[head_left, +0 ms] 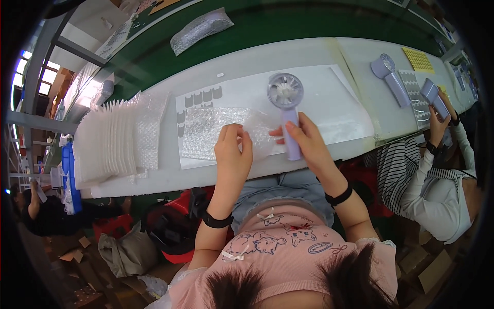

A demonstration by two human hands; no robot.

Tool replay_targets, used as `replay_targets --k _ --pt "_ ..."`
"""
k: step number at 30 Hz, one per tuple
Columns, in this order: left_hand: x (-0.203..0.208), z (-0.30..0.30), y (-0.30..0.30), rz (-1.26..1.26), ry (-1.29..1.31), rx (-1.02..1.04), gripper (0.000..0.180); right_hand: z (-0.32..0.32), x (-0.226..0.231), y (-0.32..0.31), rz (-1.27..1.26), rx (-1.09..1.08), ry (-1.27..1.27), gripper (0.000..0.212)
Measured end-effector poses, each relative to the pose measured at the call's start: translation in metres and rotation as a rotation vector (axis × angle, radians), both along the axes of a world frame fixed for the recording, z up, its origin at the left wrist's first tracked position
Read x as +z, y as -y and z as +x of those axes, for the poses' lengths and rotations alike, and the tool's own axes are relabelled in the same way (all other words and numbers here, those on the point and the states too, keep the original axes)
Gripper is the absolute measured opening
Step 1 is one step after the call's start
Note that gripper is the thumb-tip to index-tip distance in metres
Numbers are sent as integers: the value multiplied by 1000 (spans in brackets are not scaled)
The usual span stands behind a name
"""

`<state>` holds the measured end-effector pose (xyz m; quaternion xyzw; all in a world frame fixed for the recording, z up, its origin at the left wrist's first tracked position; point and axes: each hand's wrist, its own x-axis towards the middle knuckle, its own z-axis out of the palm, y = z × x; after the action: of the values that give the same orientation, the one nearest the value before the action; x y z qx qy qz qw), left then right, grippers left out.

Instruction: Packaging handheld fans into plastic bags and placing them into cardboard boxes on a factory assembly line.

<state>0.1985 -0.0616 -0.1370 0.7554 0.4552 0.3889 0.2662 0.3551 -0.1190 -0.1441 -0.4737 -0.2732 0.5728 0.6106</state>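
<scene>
A lilac handheld fan (286, 91) with a round clear grille stands out over the worktop. My right hand (306, 140) is closed around its handle. To the left, my left hand (234, 148) has its fingers curled in over a clear bubble-wrap bag (203, 135); whether the fingertips pinch anything is unclear. The bag's thin, loose film reaches right toward the fan handle. Under the bag lies a white sheet (329, 105) with grey tab-shaped stickers (203, 96) along its left part.
Left of the sheet stands a row of bubble-wrap bags (116, 141). Another wrapped bundle (201, 31) rests on the green surface beyond. At right, a co-worker (437, 170) handles a lilac fan near another fan (390, 80), a sticker sheet (415, 98) and a yellow sheet (418, 60).
</scene>
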Motion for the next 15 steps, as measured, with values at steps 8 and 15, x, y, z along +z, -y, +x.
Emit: replay_targets --k 8,15 --pt "-7 2 -3 -79 3 -52 5 39 24 35 54 197 967 41" --pt "-3 6 -9 -172 10 -25 6 40 17 17 83 255 1158 42"
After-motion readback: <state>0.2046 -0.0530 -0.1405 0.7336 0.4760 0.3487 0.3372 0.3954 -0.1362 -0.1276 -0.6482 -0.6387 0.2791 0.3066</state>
